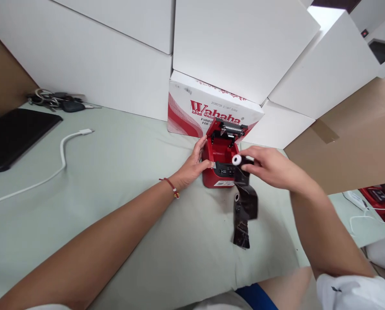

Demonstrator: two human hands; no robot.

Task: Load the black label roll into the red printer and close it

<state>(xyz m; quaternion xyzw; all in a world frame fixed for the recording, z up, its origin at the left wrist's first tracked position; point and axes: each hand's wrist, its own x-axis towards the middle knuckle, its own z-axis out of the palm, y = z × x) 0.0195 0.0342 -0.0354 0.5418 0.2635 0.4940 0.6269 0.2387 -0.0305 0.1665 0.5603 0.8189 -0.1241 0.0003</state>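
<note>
A small red label printer (218,174) stands on the pale green cloth with its lid (228,129) raised and its red inner bay showing. My left hand (192,165) grips its left side, thumb on the front edge by the dark panel with ports and fingers along the side wall. Just over the printer's front right corner, my right hand (263,165) pinches a roll of black ribbon (242,165) by its white-cored end. A loose black strip (248,202) hangs down from that roll. Below it is a second white core (237,197) with black, crumpled material; whether it rests on the cloth I cannot tell.
A white and red Wahaha carton (186,105) stands right behind the printer, against stacked white boxes (218,38). At left are keys (61,101), a black flat object (14,135) and a white cable (63,150). A brown cardboard box (350,142) borders the right.
</note>
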